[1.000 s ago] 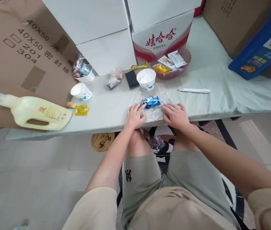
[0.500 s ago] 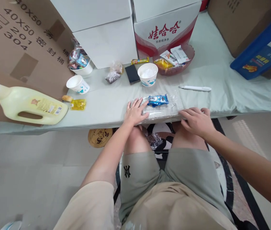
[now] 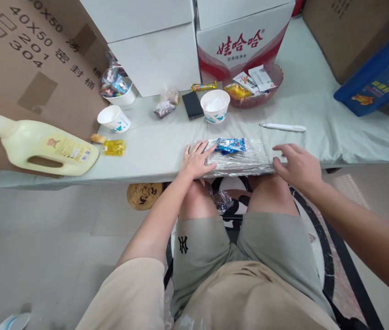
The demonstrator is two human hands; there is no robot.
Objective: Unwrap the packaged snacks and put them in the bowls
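Observation:
A clear plastic bag (image 3: 246, 166) lies flat along the table's front edge. Blue shiny snack packets (image 3: 230, 145) sit at its upper middle; whether they are in it or on it I cannot tell. My left hand (image 3: 196, 159) rests on the bag's left end, fingers spread and pressing down. Just past the bag's right end is my right hand (image 3: 299, 164), its thumb and forefinger apart with nothing between them. Beyond that hand a white pen-like tool (image 3: 283, 127) lies on the cloth.
Behind the bag stand a paper cup (image 3: 215, 106), a dark flat object (image 3: 192, 106) and a pink bowl (image 3: 270, 91) of packets. At left are another paper cup (image 3: 113, 119), a yellow packet (image 3: 114, 147) and a pale yellow jug (image 3: 50, 149). Cartons (image 3: 167, 59) line the back.
My right hand has moved right and come off the bag's right end, its thumb and forefinger parting. My left hand stays on the bag. The view has shifted slightly.

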